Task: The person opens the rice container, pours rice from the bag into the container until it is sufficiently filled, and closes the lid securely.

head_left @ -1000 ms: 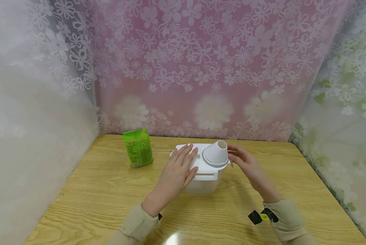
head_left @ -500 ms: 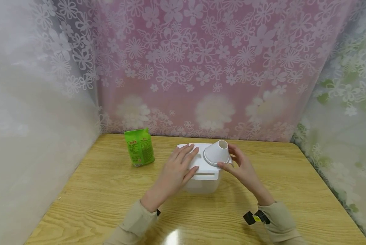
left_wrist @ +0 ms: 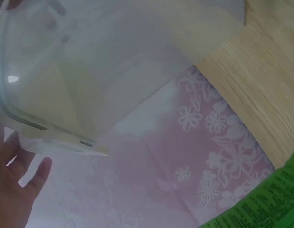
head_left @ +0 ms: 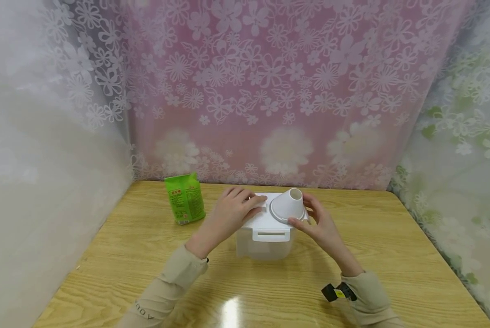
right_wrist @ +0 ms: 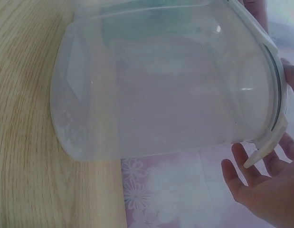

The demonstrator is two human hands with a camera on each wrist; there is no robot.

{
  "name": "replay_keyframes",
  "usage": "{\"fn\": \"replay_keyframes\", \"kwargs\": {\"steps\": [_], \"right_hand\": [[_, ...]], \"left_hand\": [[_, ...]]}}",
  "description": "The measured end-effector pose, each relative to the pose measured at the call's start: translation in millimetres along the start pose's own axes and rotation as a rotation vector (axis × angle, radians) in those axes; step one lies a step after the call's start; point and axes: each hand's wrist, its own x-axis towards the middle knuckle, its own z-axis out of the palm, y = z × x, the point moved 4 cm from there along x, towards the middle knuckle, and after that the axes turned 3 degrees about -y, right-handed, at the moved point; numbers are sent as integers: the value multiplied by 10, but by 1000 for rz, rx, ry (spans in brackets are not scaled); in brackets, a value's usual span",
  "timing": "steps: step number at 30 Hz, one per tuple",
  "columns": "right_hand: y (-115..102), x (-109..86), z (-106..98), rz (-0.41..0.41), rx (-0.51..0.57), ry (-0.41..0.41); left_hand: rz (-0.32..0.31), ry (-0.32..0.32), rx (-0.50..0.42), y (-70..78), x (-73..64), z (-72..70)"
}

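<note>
A white-lidded storage box with a clear plastic body [head_left: 265, 248] stands upright on the table. On the right part of its lid [head_left: 271, 223] sits a white cone-shaped piece [head_left: 287, 206] with an opening at its narrow tip. My right hand [head_left: 320, 225] holds the cone around its base, thumb in front and fingers behind. In the right wrist view, other fingers [right_wrist: 237, 183] hang beside the lid's side latch [right_wrist: 268, 145]. My left hand [head_left: 232, 212] lies over the lid's left side, its thumb and finger pinching a small white tab [head_left: 263, 206].
A green printed bag [head_left: 185, 199] stands on the wooden table [head_left: 146, 255] left of the box. Behind the table hangs a pink floral curtain [head_left: 269, 91], with pale floral sheets on both sides.
My left hand has gone from lying flat on the lid to bent fingers at the tab. My right hand has closed in around the cone's base, its thumb coming forward.
</note>
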Motion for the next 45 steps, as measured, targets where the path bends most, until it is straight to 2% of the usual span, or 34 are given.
{"fn": "replay_keyframes", "kwargs": {"steps": [9,14,24,30,33,36,40,45], "right_hand": [[-47,11,34,1,-10,-4],[-62,18,50,-16,-13,-1],[-139,1,56,-64,-27,38],[-214,-3,44,-183,25,59],[-203,-11,19,-194,14,62],[-169,-19,10,-177,-68,36],[-114,-25,49,-173,-188,-39],[-106,-52,95,-160,-240,-89]], "left_hand": [[108,-22,77,-81,42,-5],[154,2,123,-120,54,-12],[168,84,157,-151,45,-110],[85,153,80,-240,-71,-194],[32,189,24,-281,-158,-241],[-18,222,9,-300,-247,-291],[-84,285,24,-309,-366,-374],[-150,372,1,-297,-520,-499]]}}
